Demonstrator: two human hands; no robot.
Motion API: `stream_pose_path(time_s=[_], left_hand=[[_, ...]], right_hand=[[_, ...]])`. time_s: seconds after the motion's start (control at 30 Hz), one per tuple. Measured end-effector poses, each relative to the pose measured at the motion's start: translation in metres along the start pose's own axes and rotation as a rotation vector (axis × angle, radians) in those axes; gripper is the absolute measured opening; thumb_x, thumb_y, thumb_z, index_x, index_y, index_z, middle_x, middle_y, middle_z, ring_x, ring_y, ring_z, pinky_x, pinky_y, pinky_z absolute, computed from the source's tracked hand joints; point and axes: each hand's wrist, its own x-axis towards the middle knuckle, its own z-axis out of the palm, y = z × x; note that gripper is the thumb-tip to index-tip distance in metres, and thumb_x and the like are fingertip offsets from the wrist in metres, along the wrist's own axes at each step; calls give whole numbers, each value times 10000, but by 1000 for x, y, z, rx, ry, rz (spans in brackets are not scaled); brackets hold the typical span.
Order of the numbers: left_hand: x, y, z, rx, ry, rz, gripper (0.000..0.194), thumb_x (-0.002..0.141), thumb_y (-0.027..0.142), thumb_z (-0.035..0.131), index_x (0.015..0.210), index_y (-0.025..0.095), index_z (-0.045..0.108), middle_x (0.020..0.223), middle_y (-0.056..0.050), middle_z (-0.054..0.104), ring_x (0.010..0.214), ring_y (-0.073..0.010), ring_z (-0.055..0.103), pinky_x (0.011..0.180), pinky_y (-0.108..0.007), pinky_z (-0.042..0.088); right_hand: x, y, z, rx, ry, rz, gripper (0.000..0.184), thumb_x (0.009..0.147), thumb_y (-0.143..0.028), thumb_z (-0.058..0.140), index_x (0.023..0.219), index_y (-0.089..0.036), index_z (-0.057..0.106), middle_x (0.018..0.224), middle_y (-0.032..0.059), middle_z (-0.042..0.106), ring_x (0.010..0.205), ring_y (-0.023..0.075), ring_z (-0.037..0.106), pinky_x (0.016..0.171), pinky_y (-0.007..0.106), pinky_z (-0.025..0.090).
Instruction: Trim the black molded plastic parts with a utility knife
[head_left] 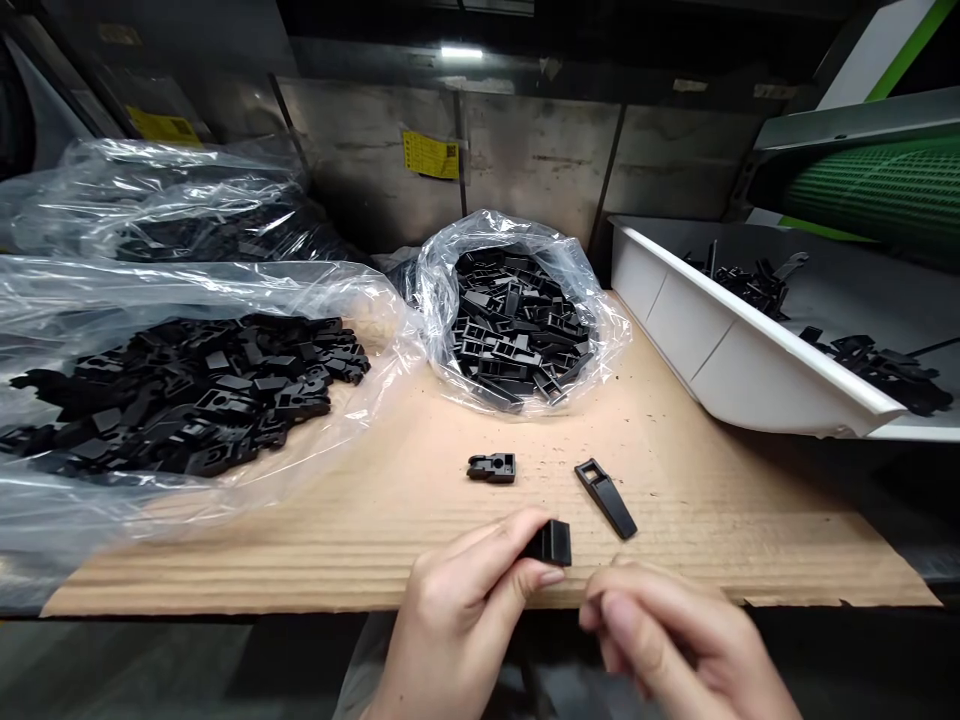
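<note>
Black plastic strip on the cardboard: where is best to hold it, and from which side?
Pinch the solid lower shank of the black plastic strip across its long edges, probably from the near side with the right hand: it lies flat on the cardboard, that end is nearest, and the other end is slotted.

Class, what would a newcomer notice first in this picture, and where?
Heaps of black plastic parts stand out first, spread on clear plastic film at left and piled in an open bag at centre. Nearest the camera, the left hand pinches a small black part above brown cardboard.
</note>
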Motion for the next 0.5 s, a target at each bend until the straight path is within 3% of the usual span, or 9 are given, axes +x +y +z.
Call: stream_pose_path(time_s=[0.07, 0.13, 0.27, 0.4, 0.5], left_hand=[[2, 2, -2, -29, -16, 0, 273, 747, 71, 613, 981, 199, 671, 841, 14, 730, 739, -112, 671, 693, -93, 480], [4, 5, -4, -87, -69, -30, 242, 755, 86, 614, 950, 213, 682, 822, 17, 726, 759, -127, 666, 694, -109, 479], [7, 9, -8, -224, -236, -91, 144, 755, 194, 647, 881, 230, 705, 794, -2, 694, 781, -166, 636, 715, -174, 471], [6, 7, -12, -215, -157, -216, 137, 702, 305, 694, 812, 231, 727, 704, -7, 594, 652, -148, 550, 624, -202, 452], [7, 7, -13, -380, -168, -420, 241, 754, 378, 632, 955, 251, 673, 611, 27, 564, 533, -109, 511, 552, -194, 434]], right_hand=[[4, -2, -3, 81, 76, 148, 141, 821, -305, 505, 733, -229, 585, 644, -33, 597, 560, 90, 552, 521, 147, 418], [10, -4, -3, 128, 63, 276, 159, 792, -347, 536, 712, -211, 555, 668, -27, 569, 610, 103, 548, 538, 159, 420], [18, -6, -1, 170, 43, 373, 187, 800, -352, 516, 701, -195, 497, 613, -53, 465, 582, 86, 470, 529, 170, 370], [13, -4, -6, 267, 104, 448, 200, 795, -397, 530, 759, -202, 552, 617, -56, 461, 530, 66, 406, 473, 153, 342], [5, 2, -8, 330, 152, 458, 225, 810, -425, 508, 849, -222, 598, 665, -33, 531, 530, 71, 465, 485, 151, 393]])
